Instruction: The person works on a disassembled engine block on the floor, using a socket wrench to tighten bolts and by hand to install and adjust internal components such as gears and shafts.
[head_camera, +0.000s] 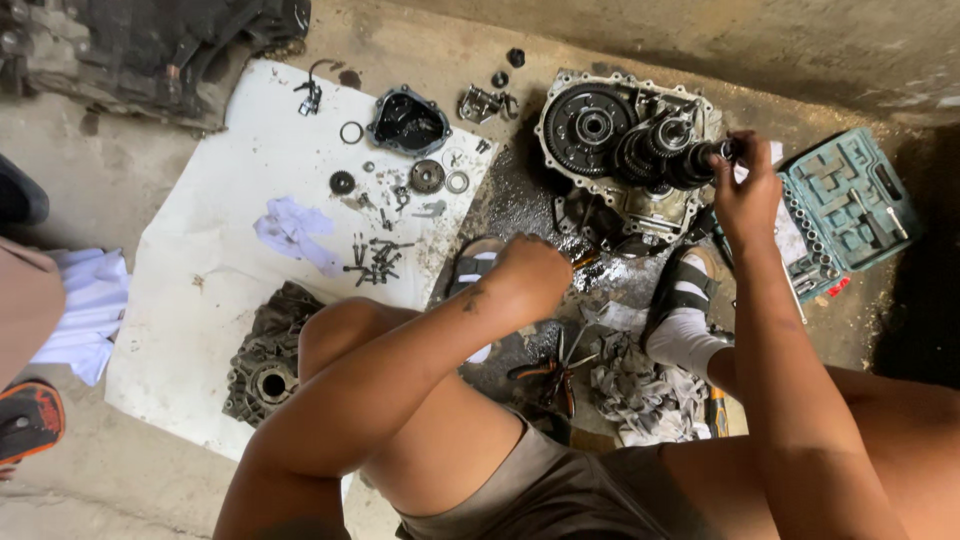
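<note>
Right hand (745, 190) seemingly pinches gear shaft (675, 150).

Concrete floor (120, 480): white sheet (220, 300), oily gearbox (625, 150), socket set (850, 205), rags (640, 390).

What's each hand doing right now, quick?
Left hand: closed in a fist near the gearbox; what it holds cannot be told.
Right hand: fingers closed on the gear shaft.

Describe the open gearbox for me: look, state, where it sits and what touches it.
The gearbox is an open, greasy grey metal casing lying on the oily floor beside the white sheet. Inside, a large toothed ring gear sits at left, with stacked dark gears on shafts to its right. The right hand grips the end of one shaft; the left hand rests near its lower edge.
</note>
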